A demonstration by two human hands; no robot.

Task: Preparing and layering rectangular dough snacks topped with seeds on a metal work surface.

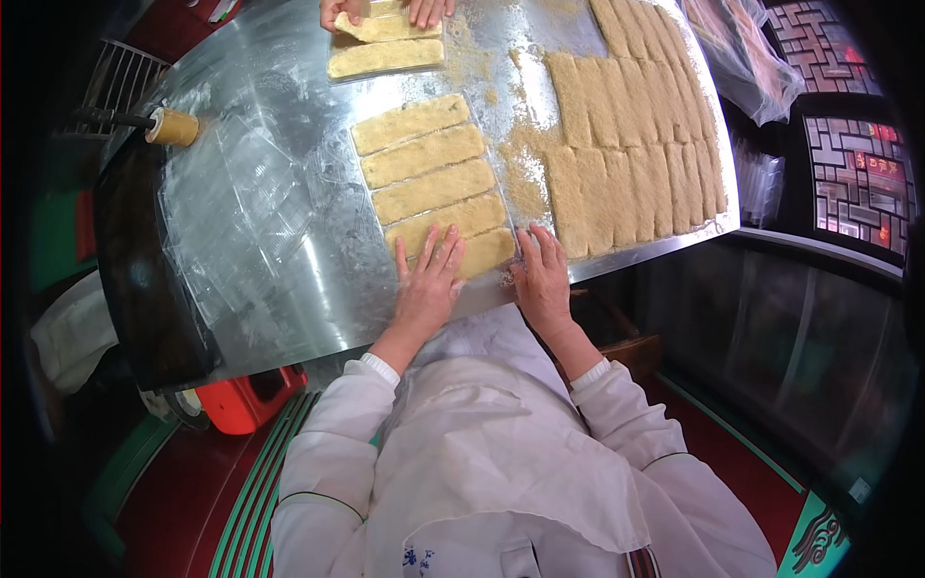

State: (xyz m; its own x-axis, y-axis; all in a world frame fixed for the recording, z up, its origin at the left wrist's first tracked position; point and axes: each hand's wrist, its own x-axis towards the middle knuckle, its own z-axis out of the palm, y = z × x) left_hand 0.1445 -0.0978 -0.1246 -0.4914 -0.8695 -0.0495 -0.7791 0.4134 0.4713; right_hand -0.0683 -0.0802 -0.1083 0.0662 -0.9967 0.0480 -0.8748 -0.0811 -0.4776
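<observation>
My left hand (428, 287) lies palm down with fingers spread on the nearest of several flat, crumb-coated dough strips (433, 196). These strips lie side by side in a clear plastic tray (363, 167) close to the table's front edge. Beside the tray's near right corner is my right hand (540, 278), its fingers slightly bent and its thumb near the tray's edge. Nothing shows in its grasp, though the palm is hidden. To its right, rows of crumb-coated strips (614, 188) cover that side of the metal table (332, 289). Loose crumbs (526, 173) are scattered between.
Across the table, another person's hands (430, 11) handle a strip in a second clear tray (386, 58). Clear plastic trays or lids (238, 209) lie at the left, near a yellow roller with a black handle (173, 127). A red plastic container (242, 401) stands under the table.
</observation>
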